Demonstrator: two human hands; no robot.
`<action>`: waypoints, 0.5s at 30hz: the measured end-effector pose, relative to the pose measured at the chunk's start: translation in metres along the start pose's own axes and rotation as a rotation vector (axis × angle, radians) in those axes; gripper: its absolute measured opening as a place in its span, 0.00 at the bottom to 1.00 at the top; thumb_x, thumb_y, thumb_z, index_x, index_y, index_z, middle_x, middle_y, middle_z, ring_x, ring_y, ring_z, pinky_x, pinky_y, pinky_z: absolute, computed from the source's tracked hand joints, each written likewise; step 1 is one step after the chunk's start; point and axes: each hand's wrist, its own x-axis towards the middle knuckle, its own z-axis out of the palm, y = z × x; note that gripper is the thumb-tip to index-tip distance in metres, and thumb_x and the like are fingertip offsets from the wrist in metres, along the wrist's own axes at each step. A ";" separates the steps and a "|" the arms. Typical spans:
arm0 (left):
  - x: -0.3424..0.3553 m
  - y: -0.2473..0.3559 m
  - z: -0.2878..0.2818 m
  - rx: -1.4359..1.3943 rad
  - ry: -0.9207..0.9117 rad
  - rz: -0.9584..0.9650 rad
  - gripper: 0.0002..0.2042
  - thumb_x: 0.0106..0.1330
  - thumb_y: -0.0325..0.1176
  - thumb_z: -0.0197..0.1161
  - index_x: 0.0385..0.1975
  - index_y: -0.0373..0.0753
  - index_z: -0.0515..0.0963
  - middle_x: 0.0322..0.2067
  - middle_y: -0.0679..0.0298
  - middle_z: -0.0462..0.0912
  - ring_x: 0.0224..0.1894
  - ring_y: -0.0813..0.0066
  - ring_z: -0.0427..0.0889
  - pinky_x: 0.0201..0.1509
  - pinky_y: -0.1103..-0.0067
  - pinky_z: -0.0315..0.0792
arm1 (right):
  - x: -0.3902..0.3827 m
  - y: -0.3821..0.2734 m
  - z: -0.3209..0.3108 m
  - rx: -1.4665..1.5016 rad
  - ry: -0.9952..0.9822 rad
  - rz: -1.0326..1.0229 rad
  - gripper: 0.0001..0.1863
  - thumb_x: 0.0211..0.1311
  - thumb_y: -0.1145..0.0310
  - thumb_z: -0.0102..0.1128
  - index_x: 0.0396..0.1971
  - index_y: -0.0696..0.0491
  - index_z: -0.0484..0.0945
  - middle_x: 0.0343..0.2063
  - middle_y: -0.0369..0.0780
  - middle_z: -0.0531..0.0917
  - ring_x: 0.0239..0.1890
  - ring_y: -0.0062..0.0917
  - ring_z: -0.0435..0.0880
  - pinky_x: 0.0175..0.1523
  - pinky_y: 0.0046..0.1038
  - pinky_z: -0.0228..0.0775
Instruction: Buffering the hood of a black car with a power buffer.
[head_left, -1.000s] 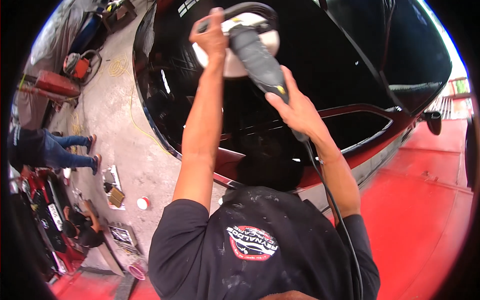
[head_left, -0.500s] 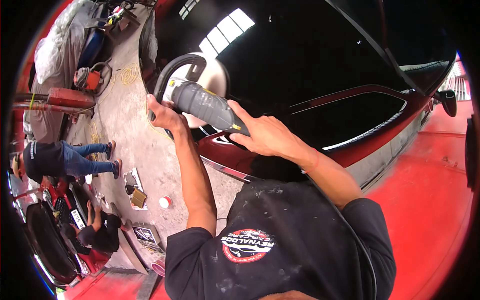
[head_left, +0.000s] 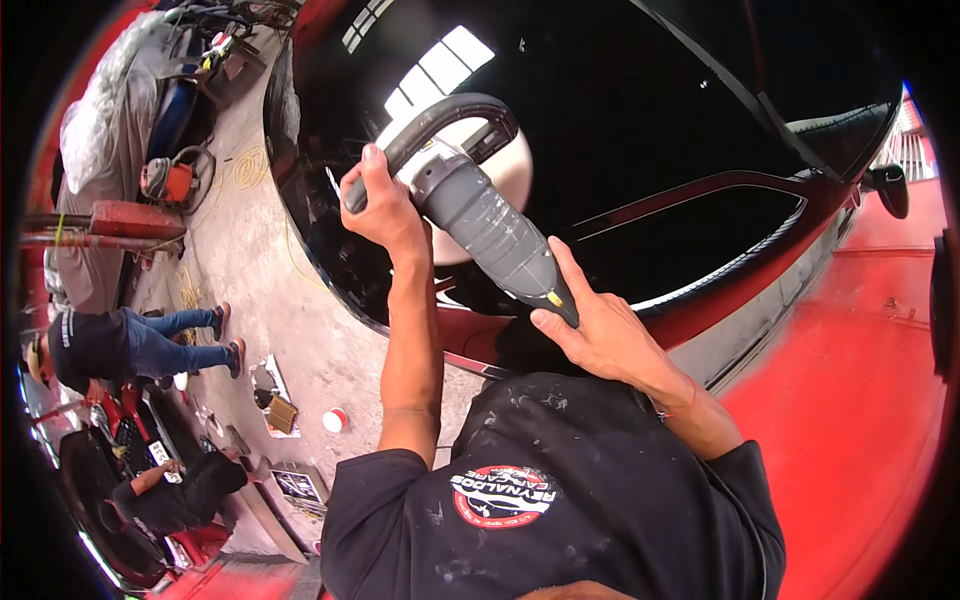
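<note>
A dark grey car polisher (head_left: pixel 490 225) spans both my hands over a glossy black car hood (head_left: pixel 640 110). My left hand (head_left: pixel 388 210) is wrapped round the left end of its black loop handle (head_left: pixel 445 118). At the rear end of the tool body, my right hand (head_left: pixel 610 335) grips with the thumb on one side and fingers on the other. The round white polishing pad (head_left: pixel 512 175) lies under the tool against the hood; the tool and handle hide part of it. Bright window reflections show on the hood beyond it.
Red car edging (head_left: pixel 690 312) runs between me and the hood. A side mirror (head_left: pixel 888 190) sticks out far right. On the concrete floor are a red-and-white tub (head_left: pixel 335 419) and a yellow cord (head_left: pixel 250 168). Two people, one standing (head_left: pixel 165 345), one low (head_left: pixel 190 490), are at left by another car.
The polisher has moved right across the hood with both my hands, and its rear end has swung nearer to me. At left, the low person's arms and body have shifted.
</note>
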 end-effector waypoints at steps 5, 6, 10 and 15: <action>0.015 -0.002 0.024 0.034 -0.019 -0.023 0.13 0.63 0.39 0.70 0.29 0.35 0.77 0.20 0.73 0.73 0.18 0.88 0.64 0.20 0.86 0.55 | 0.022 0.001 -0.019 0.103 0.008 0.013 0.39 0.75 0.50 0.45 0.76 0.50 0.42 0.28 0.58 0.84 0.34 0.57 0.83 0.47 0.50 0.72; 0.020 -0.009 0.017 0.039 -0.018 0.014 0.13 0.64 0.40 0.69 0.29 0.36 0.77 0.20 0.73 0.73 0.18 0.88 0.65 0.21 0.87 0.56 | 0.028 0.001 -0.020 0.057 -0.013 0.007 0.37 0.75 0.50 0.43 0.76 0.50 0.44 0.26 0.58 0.83 0.33 0.57 0.83 0.46 0.51 0.72; 0.035 -0.014 -0.012 0.033 0.121 0.028 0.13 0.68 0.39 0.65 0.23 0.43 0.74 0.18 0.75 0.71 0.17 0.88 0.63 0.20 0.85 0.53 | 0.047 0.008 -0.010 -0.026 -0.011 -0.114 0.36 0.75 0.49 0.42 0.75 0.51 0.48 0.23 0.57 0.82 0.31 0.56 0.83 0.44 0.51 0.73; 0.050 -0.003 -0.060 0.075 0.156 0.124 0.17 0.69 0.37 0.59 0.17 0.49 0.64 0.12 0.79 0.60 0.13 0.88 0.56 0.19 0.83 0.50 | 0.066 0.003 0.015 -0.025 -0.077 -0.194 0.36 0.73 0.51 0.42 0.74 0.55 0.51 0.19 0.56 0.81 0.25 0.55 0.82 0.40 0.50 0.74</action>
